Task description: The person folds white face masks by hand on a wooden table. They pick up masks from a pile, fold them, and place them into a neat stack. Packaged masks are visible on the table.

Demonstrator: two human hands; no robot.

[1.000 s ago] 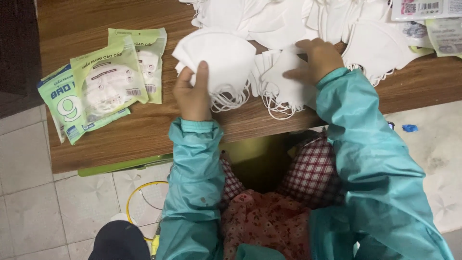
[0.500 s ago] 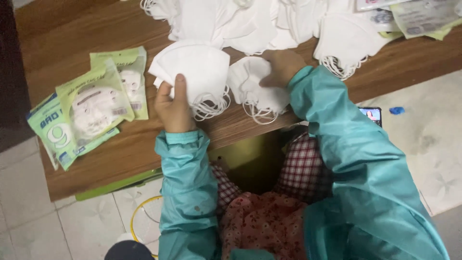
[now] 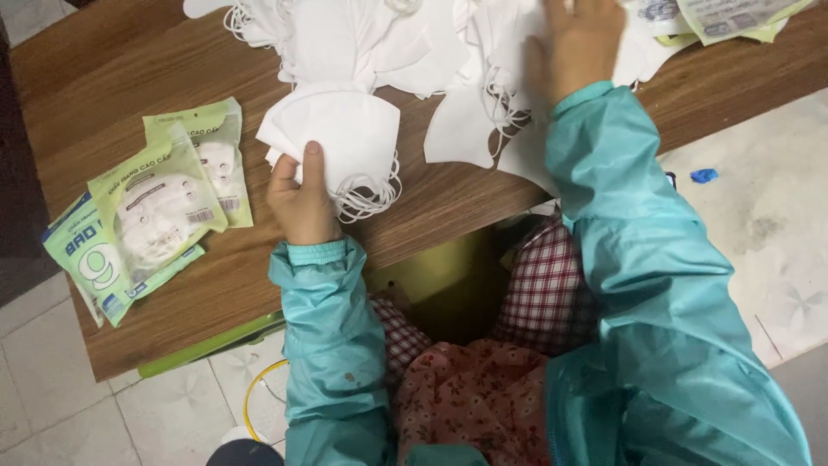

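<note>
Under my left thumb lies a small stack of folded white masks (image 3: 332, 138), flat, ear loops trailing rightward. Beneath my right palm spreads the loose mask heap (image 3: 483, 52).

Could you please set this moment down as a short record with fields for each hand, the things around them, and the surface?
Left hand: left hand grips a stack of white folded masks at its near edge, thumb on top.
Right hand: right hand lies flat on the pile of loose white masks farther back.
Packaged goods: green sealed mask packets lie fanned out beside the left hand, apart from it.
Surface: brown wooden table.
Clothing: teal sleeves on both arms.
Floor: pale tiles with a small blue scrap.
</note>
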